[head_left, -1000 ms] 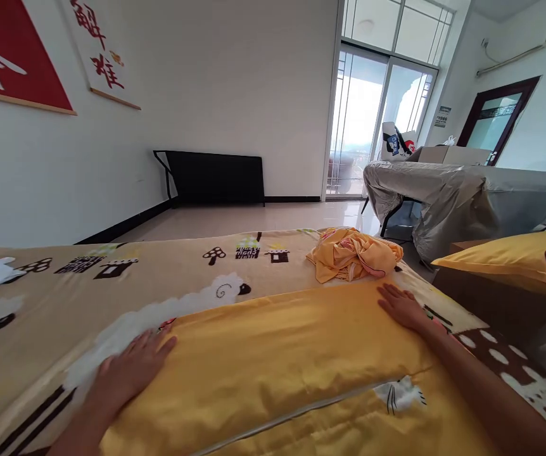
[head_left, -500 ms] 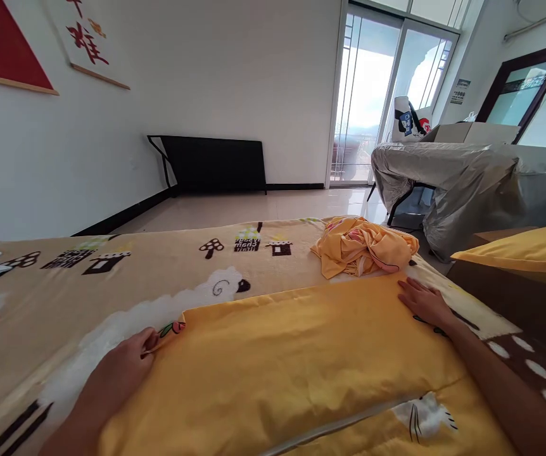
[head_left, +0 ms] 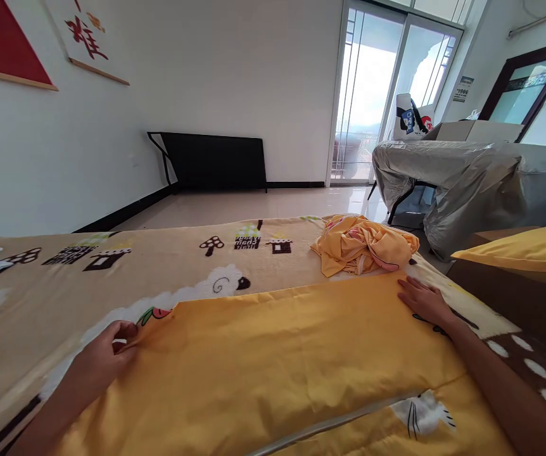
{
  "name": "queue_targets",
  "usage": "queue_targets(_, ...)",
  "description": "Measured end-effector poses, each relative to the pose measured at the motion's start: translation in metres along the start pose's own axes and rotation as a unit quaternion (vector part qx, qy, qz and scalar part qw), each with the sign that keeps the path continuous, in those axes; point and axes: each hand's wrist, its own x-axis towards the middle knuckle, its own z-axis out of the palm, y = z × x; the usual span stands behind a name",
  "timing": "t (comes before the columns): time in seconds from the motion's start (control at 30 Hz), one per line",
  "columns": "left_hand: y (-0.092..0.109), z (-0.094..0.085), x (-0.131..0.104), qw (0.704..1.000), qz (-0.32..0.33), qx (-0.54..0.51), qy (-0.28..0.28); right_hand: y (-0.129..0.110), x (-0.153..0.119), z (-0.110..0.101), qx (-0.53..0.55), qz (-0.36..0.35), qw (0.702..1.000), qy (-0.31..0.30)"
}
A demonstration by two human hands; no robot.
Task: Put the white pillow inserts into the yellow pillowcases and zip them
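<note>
A yellow fabric cover (head_left: 273, 348) lies spread over the bed in front of me, with a pale zipper-like strip (head_left: 330, 423) and a white cat-like figure (head_left: 424, 415) near its lower edge. My left hand (head_left: 106, 358) pinches its left edge, just below a red and green printed patch (head_left: 154, 314), and lifts the cloth slightly. My right hand (head_left: 425, 301) rests flat on the far right corner, fingers stretched out. Just beyond that corner sits a crumpled orange cloth (head_left: 363, 246).
Under everything is a beige blanket (head_left: 168, 266) with sheep and house prints. A yellow pillow-like piece (head_left: 524, 250) lies over a cardboard box (head_left: 496, 294) at right. Behind stands a table under silver sheeting (head_left: 463, 171). A black folded panel (head_left: 216, 163) leans by the wall.
My left hand has moved left and slightly up, pulling the left edge of the yellow cover outward and flatter. My right hand has stayed in place.
</note>
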Motion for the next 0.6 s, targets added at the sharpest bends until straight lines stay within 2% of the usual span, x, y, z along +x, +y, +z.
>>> queue_targets(0.1,-0.001,-0.007,-0.001,0.999,-0.043,-0.010,0.032,0.000,-0.001,-0.001,-0.001,0.002,1.000,0.000)
queue_targets(0.17,-0.004,-0.007,-0.001,0.997,-0.023,0.032,0.066,-0.001,-0.001,-0.001,-0.002,0.002,1.000,0.004)
queue_targets(0.23,-0.012,-0.002,0.000,0.994,0.024,0.071,0.080,-0.001,-0.001,0.000,-0.004,0.000,1.000,0.011)
queue_targets(0.33,-0.023,0.009,0.002,0.990,0.043,0.126,0.041,-0.004,0.000,0.001,-0.015,-0.001,1.000,0.018)
queue_targets(0.43,-0.024,0.012,0.000,0.984,-0.016,0.177,0.034,-0.008,-0.003,0.000,-0.022,-0.005,0.999,0.030)
queue_targets(0.47,-0.020,0.011,-0.003,0.980,-0.026,0.193,0.048,-0.010,-0.005,-0.002,-0.021,-0.006,0.999,0.035)
queue_targets(0.53,-0.002,0.004,-0.011,0.972,-0.006,0.213,0.096,-0.014,-0.010,-0.008,-0.014,-0.007,0.999,0.047)
queue_targets(0.6,0.031,-0.002,-0.023,0.968,0.064,0.205,0.133,-0.023,-0.017,-0.017,-0.003,-0.003,0.998,0.064)
